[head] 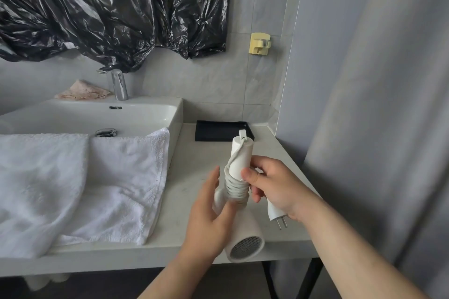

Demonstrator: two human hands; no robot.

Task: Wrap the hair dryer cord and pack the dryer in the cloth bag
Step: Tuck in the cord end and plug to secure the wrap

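hair dryer [240, 155] is up off the tabletop [189, 170], between both grips. Handle long axis runs up and away; rear grille faces the camera, below the grips. Cord [237, 188] coiled tight round the handle base. Right grip [274, 184] pinches the handle just above the coils; plug [275, 213] sticks out under its palm, prongs down. Left grip [209, 221] has fingers near straight, pressed on the barrel. Nozzle end is mostly hidden behind them.
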